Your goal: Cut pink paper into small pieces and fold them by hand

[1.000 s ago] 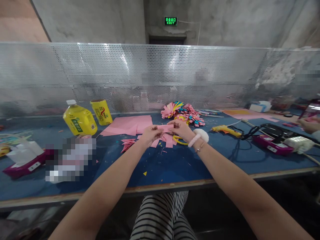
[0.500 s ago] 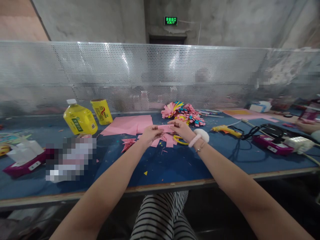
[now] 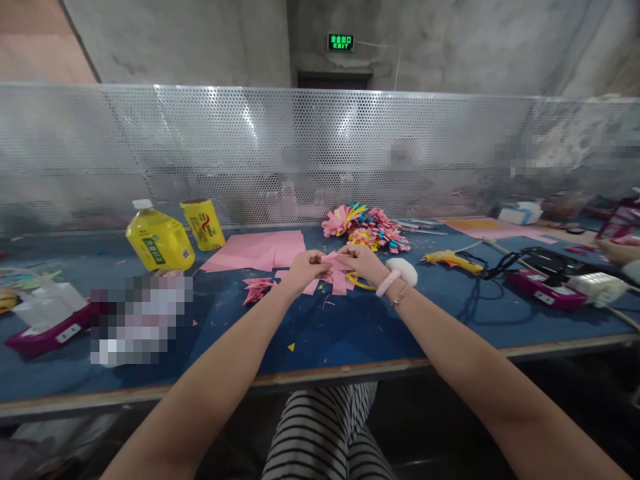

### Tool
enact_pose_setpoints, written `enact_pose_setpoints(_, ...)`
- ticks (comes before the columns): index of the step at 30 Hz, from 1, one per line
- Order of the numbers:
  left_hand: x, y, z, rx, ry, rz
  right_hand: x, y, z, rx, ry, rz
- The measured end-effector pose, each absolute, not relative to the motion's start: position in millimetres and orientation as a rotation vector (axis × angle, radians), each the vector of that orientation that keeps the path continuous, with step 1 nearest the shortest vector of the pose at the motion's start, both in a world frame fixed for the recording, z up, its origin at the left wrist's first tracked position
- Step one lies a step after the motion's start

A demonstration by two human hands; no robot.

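Between my two hands is a small pink paper strip (image 3: 330,261), pinched at its left end by my left hand (image 3: 309,269) and at its right end by my right hand (image 3: 364,262). Both sets of fingers are closed on it, just above the blue table. Under and around the hands lie cut pink paper pieces (image 3: 339,283), partly covered. Yellow-handled scissors (image 3: 361,281) rest beside my right hand, their blades hidden. Left of my left hand sits a folded pink paper piece (image 3: 258,291) with pointed ends.
Pink sheets (image 3: 280,248) lie behind my left hand, paper flowers (image 3: 370,227) behind my right. A yellow bottle (image 3: 159,237) and yellow canister (image 3: 204,225) stand left. At right are a yellow glue gun (image 3: 453,261), a purple power strip (image 3: 543,291) and another person's hand (image 3: 620,251).
The pink strip between my hands was stretched flat and level; now it looks shorter and bent. My hands have come slightly closer together.
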State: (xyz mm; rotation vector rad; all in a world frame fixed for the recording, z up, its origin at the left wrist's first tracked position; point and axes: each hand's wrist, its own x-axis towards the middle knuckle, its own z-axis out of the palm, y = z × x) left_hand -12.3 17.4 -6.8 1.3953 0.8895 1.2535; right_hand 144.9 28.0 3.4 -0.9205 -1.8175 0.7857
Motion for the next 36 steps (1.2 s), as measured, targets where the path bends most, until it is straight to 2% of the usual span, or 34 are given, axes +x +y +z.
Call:
enact_pose_setpoints(13,-5,6,1,1.489,0.993,1.211,146,33,0,-0.902,-1.941,0.633)
enact_pose_setpoints(24,-15,14,3,1.404,0.913,1.296,152,32,10,-0.880,-1.461,1.201)
enact_pose_setpoints(30,-23,21,2,1.357,0.918,1.386,161,37,14,-0.896,-1.352,1.076)
enact_pose_setpoints(36,-14,12,3,1.434,0.933,1.283,150,35,4,-0.843,-1.691,0.937)
